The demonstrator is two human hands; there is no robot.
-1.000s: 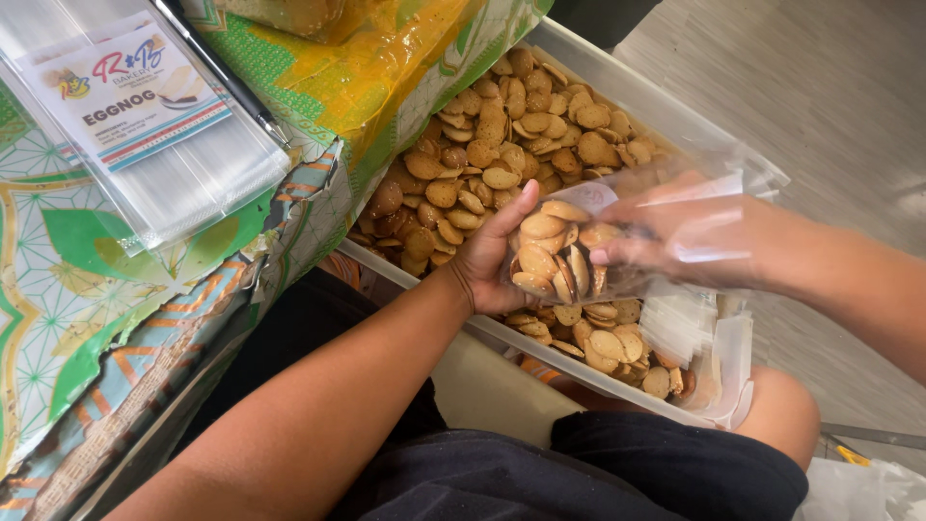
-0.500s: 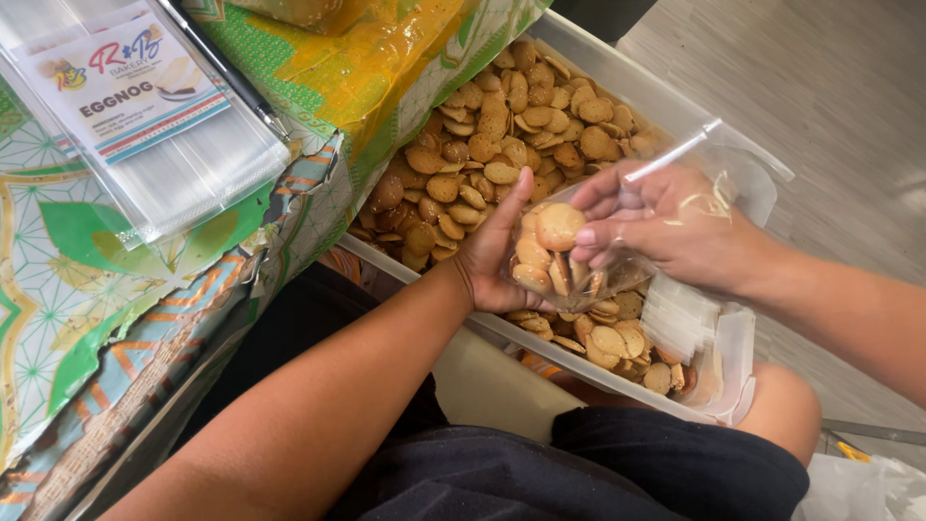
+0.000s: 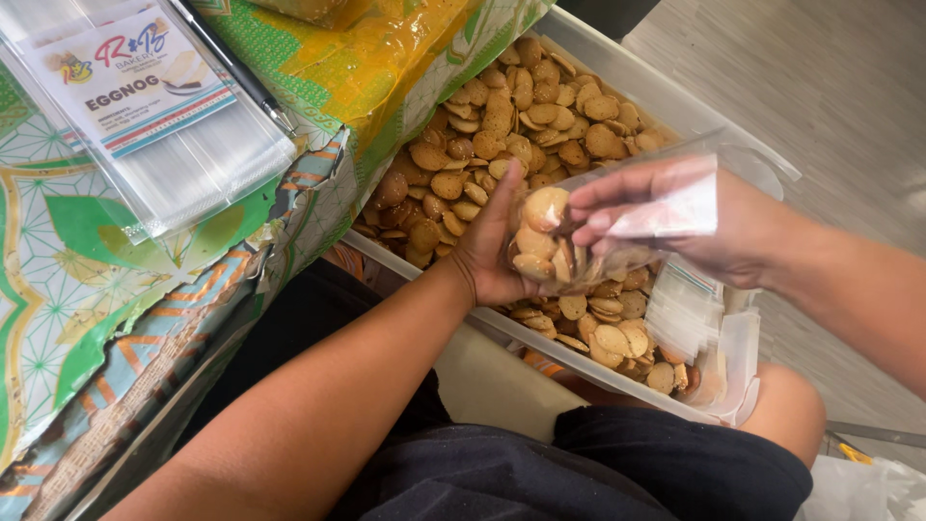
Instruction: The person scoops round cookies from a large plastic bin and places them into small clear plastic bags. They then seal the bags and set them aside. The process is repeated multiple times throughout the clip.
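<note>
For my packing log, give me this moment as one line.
left hand: cups biscuits | right hand: holds clear plastic bag open | below: clear bin of round biscuits

I see the bin (image 3: 666, 106) of cookies (image 3: 502, 116) on my lap, right of the table (image 3: 87, 289); sleeves (image 3: 183, 164) lie on it.

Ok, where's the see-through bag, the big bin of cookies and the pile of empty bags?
clear bag (image 3: 666, 207), head view, its upper film over the right hand.
cookie bin (image 3: 666, 92), head view, its white far rim.
stack of empty bags (image 3: 207, 164), head view, the clear plastic below the label.
</note>
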